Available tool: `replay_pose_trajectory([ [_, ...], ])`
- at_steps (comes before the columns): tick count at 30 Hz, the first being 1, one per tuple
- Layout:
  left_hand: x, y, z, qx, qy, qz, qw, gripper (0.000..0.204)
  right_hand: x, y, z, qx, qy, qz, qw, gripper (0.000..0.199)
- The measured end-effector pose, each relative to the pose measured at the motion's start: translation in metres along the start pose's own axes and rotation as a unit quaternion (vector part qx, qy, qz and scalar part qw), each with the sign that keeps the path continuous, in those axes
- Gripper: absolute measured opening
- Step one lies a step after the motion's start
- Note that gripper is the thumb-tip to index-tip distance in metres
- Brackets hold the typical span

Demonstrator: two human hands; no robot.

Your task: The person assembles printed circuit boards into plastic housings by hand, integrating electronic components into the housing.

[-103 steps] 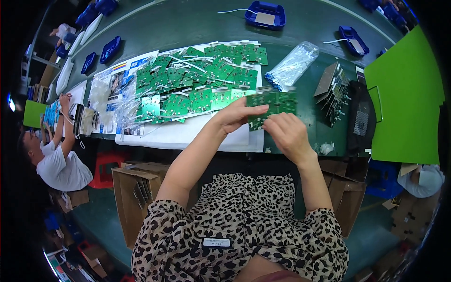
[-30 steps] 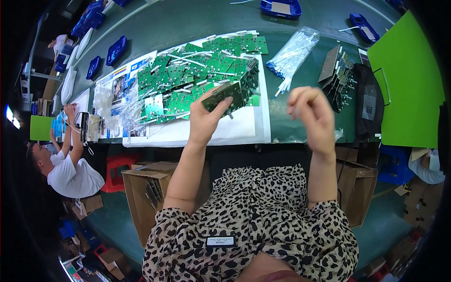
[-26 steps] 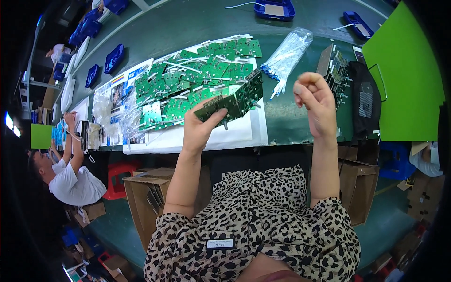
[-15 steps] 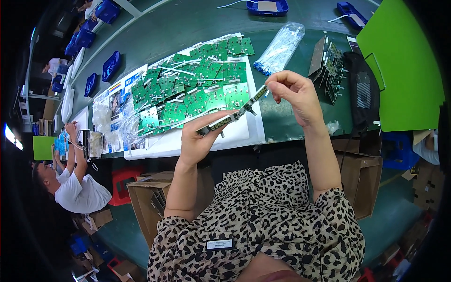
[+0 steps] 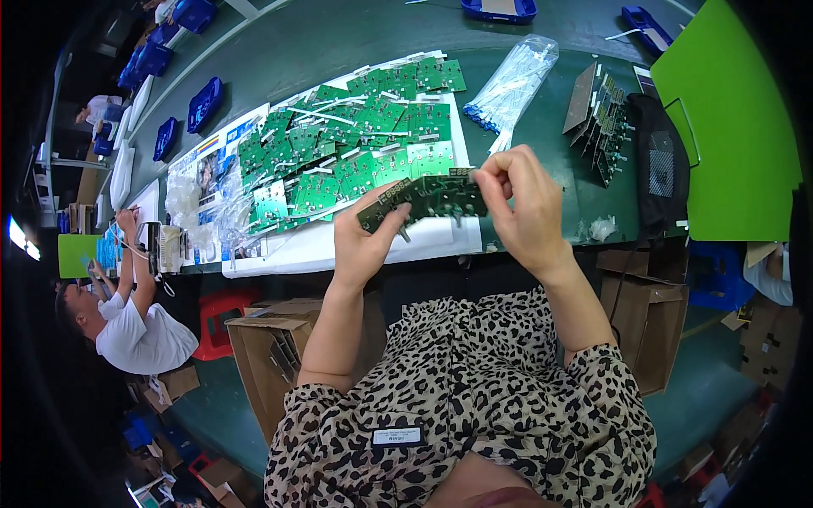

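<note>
Above the table's near edge I hold a dark green circuit board point(image 5: 438, 200) with digit displays along its upper edge and small parts standing out of its face. Its left end is gripped between the thumb and fingers of my left hand point(image 5: 362, 244). My right hand point(image 5: 527, 206) is closed in a pinch at the board's right end; the fingertips cover that corner. Beyond the board, several green circuit boards point(image 5: 339, 140) with white connectors lie overlapped on a white sheet point(image 5: 453, 243). Right of them is a clear bag of white cable ties point(image 5: 518, 80).
Further right, several boards point(image 5: 600, 127) stand leaning together, next to a black bag point(image 5: 660, 165) and a bright green panel point(image 5: 728, 127). Blue trays point(image 5: 203, 103) sit on the far table. Cardboard boxes point(image 5: 262, 360) flank me below. A person in white point(image 5: 148, 334) works at left.
The board has been turned so that its face with the parts shows more. My right hand has come slightly lower and left, still at the board's right end.
</note>
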State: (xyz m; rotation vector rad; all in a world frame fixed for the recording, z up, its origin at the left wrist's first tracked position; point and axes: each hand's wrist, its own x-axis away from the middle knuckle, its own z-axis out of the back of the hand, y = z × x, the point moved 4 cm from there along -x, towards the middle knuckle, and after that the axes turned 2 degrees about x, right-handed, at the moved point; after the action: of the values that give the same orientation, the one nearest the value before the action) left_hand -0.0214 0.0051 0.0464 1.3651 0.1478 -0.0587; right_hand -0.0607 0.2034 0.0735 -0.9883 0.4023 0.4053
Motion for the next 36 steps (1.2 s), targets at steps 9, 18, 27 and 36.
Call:
replay_pose_trajectory([
  [9, 0.006, 0.011, -0.027, 0.111, -0.154, 0.038, 0.981, 0.029, -0.008, 0.016, -0.014, -0.062, -0.03, -0.035, 0.997, 0.011],
  [18, 0.0, 0.006, -0.023, 0.14, -0.201, 0.029, 0.969, 0.034, -0.016, 0.006, -0.004, 0.026, 0.002, 0.168, 0.985, 0.008],
  [27, 0.001, 0.002, -0.02, 0.159, -0.224, 0.003, 0.962, 0.03, -0.008, 0.011, -0.016, -0.215, -0.143, -0.124, 0.958, 0.009],
  [36, -0.003, -0.021, -0.007, 0.19, -0.161, 0.123, 0.961, 0.032, -0.005, 0.015, -0.006, -0.561, -0.291, -0.258, 0.731, 0.019],
])
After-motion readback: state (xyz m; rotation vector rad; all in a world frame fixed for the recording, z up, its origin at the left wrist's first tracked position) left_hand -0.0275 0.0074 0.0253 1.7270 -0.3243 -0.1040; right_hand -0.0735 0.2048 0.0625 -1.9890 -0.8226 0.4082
